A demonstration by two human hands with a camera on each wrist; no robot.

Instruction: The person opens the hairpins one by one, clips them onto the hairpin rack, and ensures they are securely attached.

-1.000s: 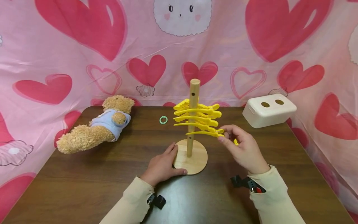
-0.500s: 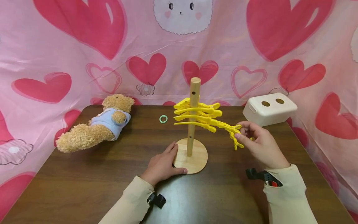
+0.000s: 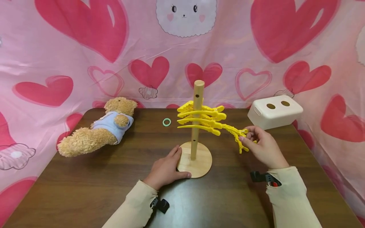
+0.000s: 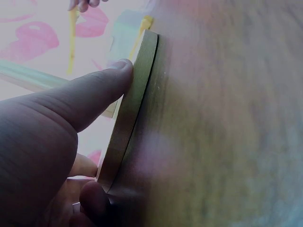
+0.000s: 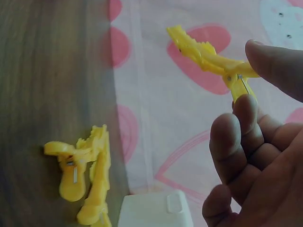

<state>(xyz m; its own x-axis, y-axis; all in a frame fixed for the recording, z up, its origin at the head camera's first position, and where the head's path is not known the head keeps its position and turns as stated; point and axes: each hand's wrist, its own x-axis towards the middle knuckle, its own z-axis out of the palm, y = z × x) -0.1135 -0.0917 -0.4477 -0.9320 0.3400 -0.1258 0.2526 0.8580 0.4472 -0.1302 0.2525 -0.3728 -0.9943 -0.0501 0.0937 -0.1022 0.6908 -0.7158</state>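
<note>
A round wooden base carries an upright wooden post. Several yellow hair clips sit across the post, one above another. My left hand grips the base's left front edge; in the left wrist view its thumb presses along the rim, fingers partly hidden below. To the right of the post, my right hand pinches another yellow hair clip at its handle end between thumb and fingers, jaws pointing towards the post. Below this clip, more yellow clips lie on the table.
A teddy bear in a blue shirt lies at the left. Behind the base, a small green ring rests on the brown table. At the back right stands a white box with two round holes, before a pink heart-patterned cloth.
My right hand has moved right, away from the post, bringing along the clip that earlier overlapped the post's lower part. During the last half second it has hardly moved. My left hand keeps its place.
</note>
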